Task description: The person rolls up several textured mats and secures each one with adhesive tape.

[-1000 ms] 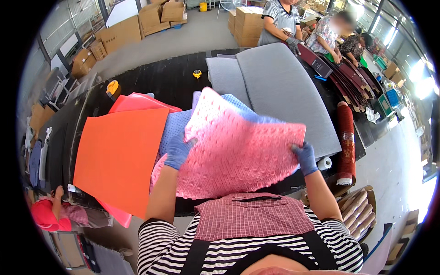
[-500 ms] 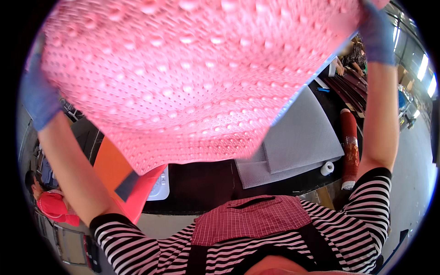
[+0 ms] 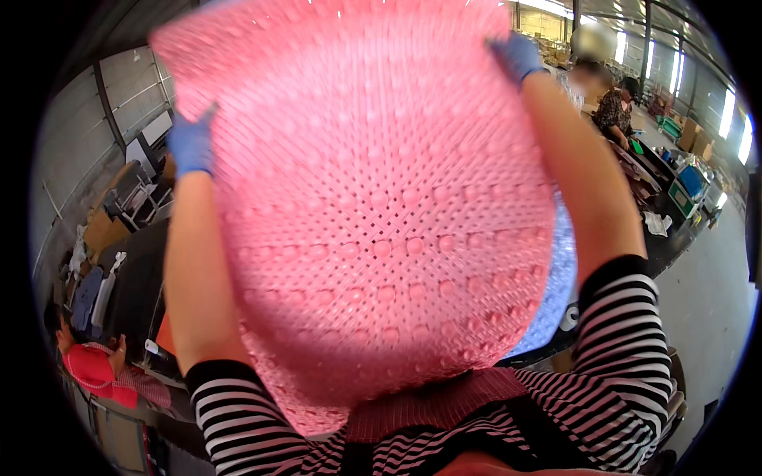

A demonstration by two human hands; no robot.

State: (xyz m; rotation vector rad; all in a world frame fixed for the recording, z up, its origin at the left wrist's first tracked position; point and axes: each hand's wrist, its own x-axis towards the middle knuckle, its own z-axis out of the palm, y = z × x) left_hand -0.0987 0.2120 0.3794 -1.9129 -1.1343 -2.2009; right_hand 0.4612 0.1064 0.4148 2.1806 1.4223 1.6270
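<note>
We held the pink perforated mat (image 3: 373,222) raised in front of the camera, where it filled most of the view. Its surface carried rows of small raised bumps and a grid of square holes.

Left hand (image 3: 190,144): gloved in blue, it was clenched on the left edge of the mat, near the upper corner. Our bare forearm ran down from it along the mat's left side to a black-and-white striped sleeve (image 3: 238,412).

Right hand (image 3: 517,55): also gloved in blue, it gripped the mat's upper right corner, with the fingers folded over the edge. How far the fingers wrapped behind the mat could not be told, since the sheet hid them.

Behind the mat's lower right edge, a pale blue sheet (image 3: 556,293) of similar bumped texture showed as a narrow strip; it appeared to hang together with the pink one, though the contact was hidden.

Below the mat lay our red checked apron (image 3: 444,401).

To the lower left of the mat, a person in a red cap (image 3: 89,369) sat beside the dark table (image 3: 139,278). To the upper right of the mat, another person (image 3: 615,111) stood at a long bench.
</note>
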